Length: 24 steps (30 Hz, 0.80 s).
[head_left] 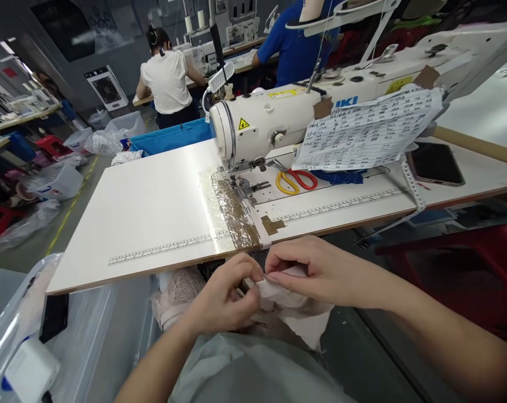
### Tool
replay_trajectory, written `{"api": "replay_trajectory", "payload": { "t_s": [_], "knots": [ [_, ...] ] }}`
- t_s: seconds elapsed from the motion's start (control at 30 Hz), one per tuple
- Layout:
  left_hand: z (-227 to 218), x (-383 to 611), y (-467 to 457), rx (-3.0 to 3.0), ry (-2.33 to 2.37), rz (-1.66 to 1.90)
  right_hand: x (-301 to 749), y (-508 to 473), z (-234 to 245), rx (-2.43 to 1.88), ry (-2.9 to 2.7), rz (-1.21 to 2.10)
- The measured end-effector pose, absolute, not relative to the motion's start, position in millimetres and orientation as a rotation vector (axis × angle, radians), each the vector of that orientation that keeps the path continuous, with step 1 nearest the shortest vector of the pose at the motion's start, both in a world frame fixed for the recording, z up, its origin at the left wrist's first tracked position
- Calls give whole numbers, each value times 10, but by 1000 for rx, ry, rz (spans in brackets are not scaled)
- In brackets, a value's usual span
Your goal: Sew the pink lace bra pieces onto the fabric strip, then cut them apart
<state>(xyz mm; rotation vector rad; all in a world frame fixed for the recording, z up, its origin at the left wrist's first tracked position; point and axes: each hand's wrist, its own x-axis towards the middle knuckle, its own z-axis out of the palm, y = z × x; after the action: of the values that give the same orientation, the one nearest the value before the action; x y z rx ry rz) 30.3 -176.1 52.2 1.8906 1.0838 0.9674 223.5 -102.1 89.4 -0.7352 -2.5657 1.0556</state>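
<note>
Just below the front edge of the sewing table (165,207), both hands pinch one pale pink piece of fabric (278,294) over the lap. My left hand (232,296) has its fingertips closed on the cloth's upper left edge. Thumb and bent fingers of my right hand (312,266) grip the same edge, close beside the left fingertips. The rest of the fabric hangs loose beneath them. A pale pink strip (259,229) runs from under the presser foot of the white sewing machine (262,129) to the table edge. Left of the fabric lies pink lace (184,288).
Scissors (295,180) with yellow and red handles lie beside the needle area. A handwritten sheet (366,131), a phone (436,162) and a tape measure (413,184) are at the right. A clear plastic bin (111,319) stands at the lower left. Two people work at tables behind.
</note>
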Motion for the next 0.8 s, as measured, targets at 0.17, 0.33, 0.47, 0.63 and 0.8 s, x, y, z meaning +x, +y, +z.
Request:
{"api": "replay_trajectory", "payload": {
  "t_s": [0.17, 0.33, 0.47, 0.63, 0.8],
  "knots": [
    [703, 135, -1798, 1669, 1149, 845, 1998, -903, 991, -576, -2495, 905],
    [688, 29, -1853, 1175, 1338, 1179, 1884, -1268, 977, -709, -2144, 563],
    [667, 63, -1914, 1053, 1364, 1374, 1725, -1742, 680, -676, -2139, 587],
    [700, 234, -2078, 1160, 1173, 1462, 1416, -1735, 285, -907, -1909, 367],
    [812, 94, -2100, 1628, 1448, 1370, 1525, -1392, 360, -830, -1904, 365]
  ]
}}
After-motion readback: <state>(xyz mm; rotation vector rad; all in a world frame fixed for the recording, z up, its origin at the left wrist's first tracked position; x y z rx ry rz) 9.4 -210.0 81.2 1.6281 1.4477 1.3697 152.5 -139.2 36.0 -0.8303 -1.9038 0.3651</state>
